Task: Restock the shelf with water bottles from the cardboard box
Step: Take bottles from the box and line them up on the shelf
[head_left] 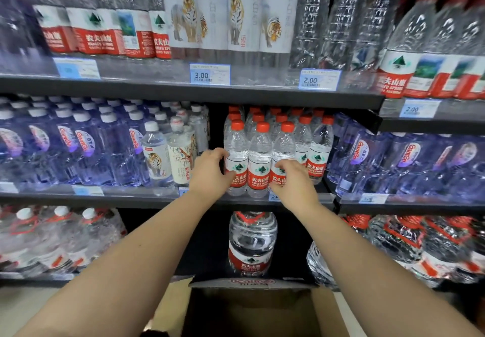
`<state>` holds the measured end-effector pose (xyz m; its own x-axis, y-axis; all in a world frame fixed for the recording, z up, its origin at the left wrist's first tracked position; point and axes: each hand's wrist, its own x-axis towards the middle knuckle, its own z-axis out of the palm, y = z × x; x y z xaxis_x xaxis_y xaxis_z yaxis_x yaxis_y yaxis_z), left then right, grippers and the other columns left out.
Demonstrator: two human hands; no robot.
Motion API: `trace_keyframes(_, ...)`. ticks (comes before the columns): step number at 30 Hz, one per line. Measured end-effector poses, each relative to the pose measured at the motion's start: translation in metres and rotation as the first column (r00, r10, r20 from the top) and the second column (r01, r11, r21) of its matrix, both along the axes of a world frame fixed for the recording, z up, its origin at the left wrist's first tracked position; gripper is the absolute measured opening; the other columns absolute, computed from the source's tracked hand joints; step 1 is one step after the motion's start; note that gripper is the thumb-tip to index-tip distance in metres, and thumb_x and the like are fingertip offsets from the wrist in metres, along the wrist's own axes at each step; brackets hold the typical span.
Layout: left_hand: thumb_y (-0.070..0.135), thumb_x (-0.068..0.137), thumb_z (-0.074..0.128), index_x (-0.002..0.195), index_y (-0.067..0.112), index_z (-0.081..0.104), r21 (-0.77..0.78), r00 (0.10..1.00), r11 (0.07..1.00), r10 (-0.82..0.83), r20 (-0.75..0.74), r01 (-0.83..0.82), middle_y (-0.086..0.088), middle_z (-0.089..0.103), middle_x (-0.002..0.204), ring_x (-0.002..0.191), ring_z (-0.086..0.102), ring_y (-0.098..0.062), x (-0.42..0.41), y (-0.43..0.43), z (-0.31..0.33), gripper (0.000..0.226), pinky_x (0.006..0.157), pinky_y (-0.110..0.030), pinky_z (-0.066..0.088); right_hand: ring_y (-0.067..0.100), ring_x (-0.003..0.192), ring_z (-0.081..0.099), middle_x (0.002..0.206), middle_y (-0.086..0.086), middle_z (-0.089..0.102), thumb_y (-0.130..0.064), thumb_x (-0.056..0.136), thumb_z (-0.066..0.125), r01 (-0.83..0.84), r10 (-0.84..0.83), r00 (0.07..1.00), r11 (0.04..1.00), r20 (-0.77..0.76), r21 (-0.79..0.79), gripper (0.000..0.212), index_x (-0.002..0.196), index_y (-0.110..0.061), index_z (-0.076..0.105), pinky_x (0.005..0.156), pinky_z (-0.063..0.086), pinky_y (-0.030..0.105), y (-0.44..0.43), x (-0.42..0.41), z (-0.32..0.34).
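Note:
Several red-capped water bottles with red and white labels stand in rows on the middle shelf (157,197). My left hand (211,172) grips the front left bottle (237,150) from its left side, fingers curled round it. My right hand (291,179) curls round the front right bottle (284,142) at its label. A third front bottle (259,158) stands between them, touching both. The open cardboard box (252,307) sits below me at the bottom centre; its inside looks dark and I see no bottles in it.
Blue-tinted bottles (86,147) and tiger-label bottles (157,158) fill the shelf to the left, more blue ones (393,160) to the right. Tall bottles line the top shelf (183,91). Large jugs (252,242) stand on the bottom shelf behind the box.

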<state>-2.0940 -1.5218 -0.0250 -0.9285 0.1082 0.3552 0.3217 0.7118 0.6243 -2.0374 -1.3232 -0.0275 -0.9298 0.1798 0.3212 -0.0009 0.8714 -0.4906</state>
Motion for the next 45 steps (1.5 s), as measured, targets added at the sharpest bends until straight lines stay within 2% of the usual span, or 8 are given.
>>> trace_keyframes(3,0.029,0.083,0.068,0.107,0.023,0.066,-0.15,0.997,0.988,-0.041,-0.064,0.031,-0.001,0.057,0.101,0.105,0.052,-0.027,0.028,-0.018,0.024,0.025,0.088,-0.04,0.047,0.023,0.12,0.044,0.125,0.002,0.055,-0.023,0.084,0.068,-0.066,0.068,0.998,0.989,-0.014,0.132,0.042,0.123,-0.018,0.054,0.098,0.04,0.035,-0.029,0.022,0.023)
trace_keyframes(5,0.027,0.084,0.066,0.103,0.023,0.068,-0.198,0.994,0.98,-0.036,-0.102,0.015,-0.002,0.061,0.105,0.108,0.053,-0.027,0.047,-0.037,0.037,0.02,0.091,-0.039,0.045,0.025,0.118,0.045,0.123,0.003,0.057,-0.024,0.083,0.068,-0.097,0.107,0.993,0.978,-0.043,0.183,0.04,0.121,-0.017,0.055,0.097,0.04,0.036,-0.054,0.036,0.036)
trace_keyframes(12,0.032,0.085,0.06,0.111,0.023,0.065,-0.322,0.978,0.925,0.168,-0.125,-0.2,-0.005,0.061,0.112,0.108,0.055,-0.032,0.118,-0.157,0.03,0.028,0.089,-0.04,0.04,0.029,0.109,0.048,0.112,0.006,0.056,-0.03,0.078,0.068,-0.314,0.335,0.942,0.899,-0.018,0.306,0.04,0.113,-0.016,0.057,0.088,0.044,0.038,-0.181,0.067,0.033)
trace_keyframes(19,0.039,0.085,0.059,0.118,0.026,0.06,-0.463,0.929,0.83,0.368,0.037,-0.31,-0.004,0.058,0.121,0.115,0.051,-0.032,0.16,-0.287,-0.058,0.036,0.092,-0.04,0.038,0.026,0.114,0.046,0.118,0.002,0.056,-0.034,0.081,0.07,-0.548,0.516,0.836,0.796,0.184,0.259,0.041,0.118,-0.022,0.056,0.091,0.043,0.039,-0.286,0.065,-0.044)
trace_keyframes(28,0.039,0.086,0.056,0.122,0.03,0.056,-0.473,0.79,0.828,0.495,0.362,-0.302,-0.001,0.055,0.129,0.122,0.046,-0.028,0.165,-0.363,-0.228,0.037,0.099,-0.04,0.035,0.019,0.112,0.047,0.11,-0.005,0.058,-0.029,0.079,0.071,-0.656,0.551,0.686,0.75,0.475,0.078,0.038,0.115,-0.025,0.06,0.089,0.046,0.036,-0.348,0.028,-0.203)
trace_keyframes(37,0.035,0.086,0.055,0.129,0.027,0.051,-0.461,0.454,0.782,0.621,0.639,-0.419,-0.004,0.057,0.126,0.118,0.05,-0.029,0.175,-0.389,-0.396,0.044,0.096,-0.04,0.038,0.021,0.112,0.052,0.121,0.001,0.053,-0.018,0.079,0.073,-0.496,0.472,0.5,0.844,0.726,-0.207,0.041,0.117,-0.021,0.056,0.092,0.045,0.03,-0.402,0.006,-0.379)
trace_keyframes(42,0.031,0.085,0.064,0.135,0.022,0.047,-0.354,0.307,0.766,0.568,0.764,-0.536,-0.007,0.058,0.126,0.114,0.056,-0.03,0.185,-0.384,-0.453,0.053,0.092,-0.04,0.049,0.03,0.123,0.045,0.134,0.012,0.042,-0.014,0.078,0.072,-0.288,0.285,0.47,0.944,0.835,-0.161,0.058,0.13,-0.014,0.045,0.097,0.041,0.032,-0.421,0.0,-0.434)
trace_keyframes(45,0.032,0.083,0.069,0.142,0.018,0.037,-0.328,0.249,0.721,0.568,0.785,-0.61,-0.014,0.055,0.128,0.115,0.055,-0.032,0.181,-0.374,-0.473,0.068,0.095,-0.04,0.048,0.025,0.11,0.049,0.115,-0.001,0.042,-0.011,0.079,0.072,-0.086,0.181,0.416,0.983,0.891,-0.159,0.061,0.129,-0.017,0.037,0.083,0.042,0.03,-0.427,0.001,-0.459)
